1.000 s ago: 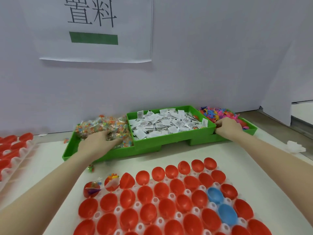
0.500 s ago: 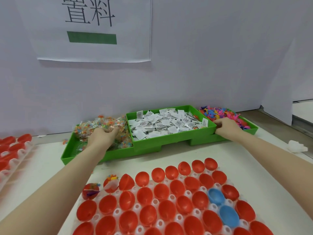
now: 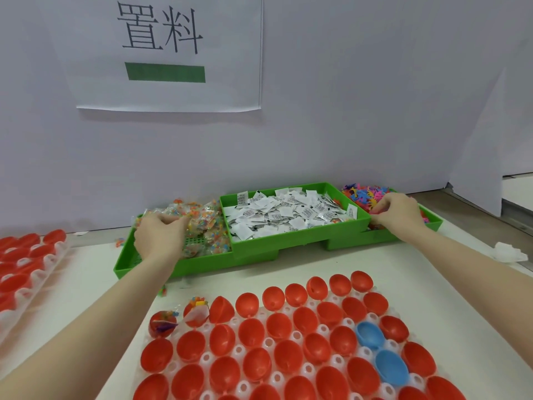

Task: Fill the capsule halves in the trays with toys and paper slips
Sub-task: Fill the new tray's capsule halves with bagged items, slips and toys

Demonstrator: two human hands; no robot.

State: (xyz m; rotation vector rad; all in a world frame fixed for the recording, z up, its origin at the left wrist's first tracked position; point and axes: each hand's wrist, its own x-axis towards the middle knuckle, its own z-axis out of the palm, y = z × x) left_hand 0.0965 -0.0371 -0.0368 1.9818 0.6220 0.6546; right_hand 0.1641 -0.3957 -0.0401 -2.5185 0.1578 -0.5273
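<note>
Two capsule halves [image 3: 163, 324] at the near tray's [image 3: 266, 342] far-left corner held toys; the rest sat empty. At the tabletop's far edge, the left hand [image 3: 157, 235] curled into bagged toys [image 3: 202, 223], the right hand [image 3: 396, 213] pinched among loose figures [image 3: 364, 193]. Paper slips [image 3: 288, 215] lay between.

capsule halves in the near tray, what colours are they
Mostly red capsule halves, with two blue ones at the right, seen in the head view.

Both bare forearms reach up from the lower corners of the frame toward its middle. The left hand [image 3: 158, 237], left of centre, shows its back with fingers curled. The right hand [image 3: 398, 212], at centre right, likewise curls its fingers downward.
</note>
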